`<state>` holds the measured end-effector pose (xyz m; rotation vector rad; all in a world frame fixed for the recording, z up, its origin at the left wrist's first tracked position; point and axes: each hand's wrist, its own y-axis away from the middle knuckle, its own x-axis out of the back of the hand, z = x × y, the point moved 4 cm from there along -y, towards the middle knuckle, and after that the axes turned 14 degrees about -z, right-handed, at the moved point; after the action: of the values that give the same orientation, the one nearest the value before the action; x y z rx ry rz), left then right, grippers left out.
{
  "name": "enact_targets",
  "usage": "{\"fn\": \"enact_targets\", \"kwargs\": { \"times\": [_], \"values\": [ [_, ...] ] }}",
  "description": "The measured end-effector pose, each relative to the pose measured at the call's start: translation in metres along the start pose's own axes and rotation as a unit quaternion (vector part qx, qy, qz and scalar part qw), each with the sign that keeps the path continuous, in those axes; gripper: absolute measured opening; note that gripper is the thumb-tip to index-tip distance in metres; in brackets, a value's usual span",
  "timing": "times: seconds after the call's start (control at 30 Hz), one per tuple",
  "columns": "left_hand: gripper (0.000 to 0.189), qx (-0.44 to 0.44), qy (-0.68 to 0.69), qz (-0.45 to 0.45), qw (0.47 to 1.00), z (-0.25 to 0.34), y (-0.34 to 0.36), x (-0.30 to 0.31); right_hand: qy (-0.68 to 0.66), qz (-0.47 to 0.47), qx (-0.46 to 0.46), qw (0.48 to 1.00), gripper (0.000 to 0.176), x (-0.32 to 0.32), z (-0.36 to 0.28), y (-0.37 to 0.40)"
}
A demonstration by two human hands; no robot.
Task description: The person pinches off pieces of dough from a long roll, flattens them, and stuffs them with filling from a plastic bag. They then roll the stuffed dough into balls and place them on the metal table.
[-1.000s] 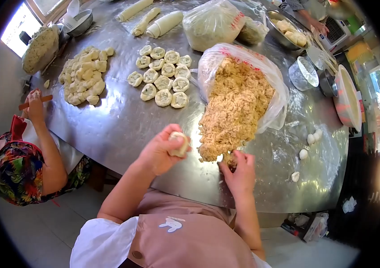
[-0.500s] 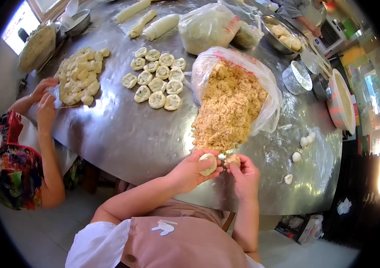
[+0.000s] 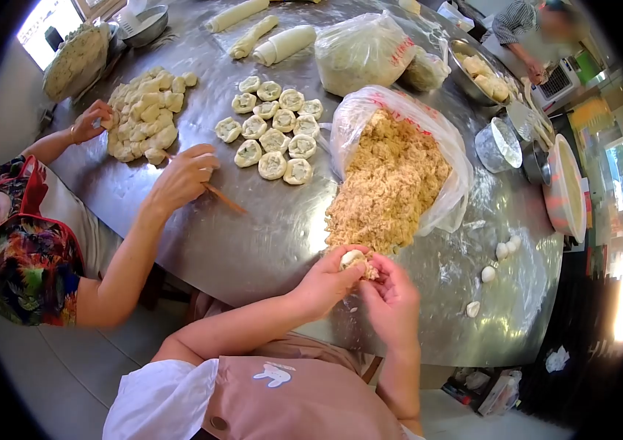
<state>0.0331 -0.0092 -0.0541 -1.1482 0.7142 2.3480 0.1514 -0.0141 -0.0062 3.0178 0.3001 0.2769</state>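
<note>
My left hand is closed around a small pale dough piece near the table's front edge. Against it, the closed fingers of my right hand press a clump of crumbly tan filling to the dough. Just beyond both hands lies a large mound of the same filling, spilling from an open clear plastic bag. Several round filled dough pieces sit in rows to the left of the mound.
A co-worker at the left holds a thin stick beside a dough pile. Small white balls lie at the right, below a metal bowl. Dough rolls and a tied bag stand farther back.
My right hand has brought the filling clump onto the dough in my left hand. The co-worker's hand with the stick has moved right, towards the table's middle. The view has shifted slightly.
</note>
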Motion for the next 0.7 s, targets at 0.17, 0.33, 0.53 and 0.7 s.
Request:
{"fn": "enact_targets", "kwargs": {
  "times": [0.17,0.33,0.53,0.7],
  "values": [
    [0.034,0.001,-0.051,-0.003,0.999,0.001,-0.002,0.002,0.068,0.010,-0.030,0.997,0.015,0.009,0.004,0.005],
    [0.035,-0.030,-0.117,-0.025,0.992,-0.001,-0.004,0.000,0.140,0.016,0.008,0.990,0.018,0.000,0.001,0.001],
    [0.040,-0.019,0.103,-0.060,0.993,0.019,0.003,-0.008,0.006,0.048,0.074,0.996,0.036,0.014,-0.001,0.006],
    [0.042,0.020,0.115,-0.074,0.990,0.010,0.004,-0.010,0.364,0.027,0.194,0.911,0.073,0.010,-0.019,0.001]
  ]
}}
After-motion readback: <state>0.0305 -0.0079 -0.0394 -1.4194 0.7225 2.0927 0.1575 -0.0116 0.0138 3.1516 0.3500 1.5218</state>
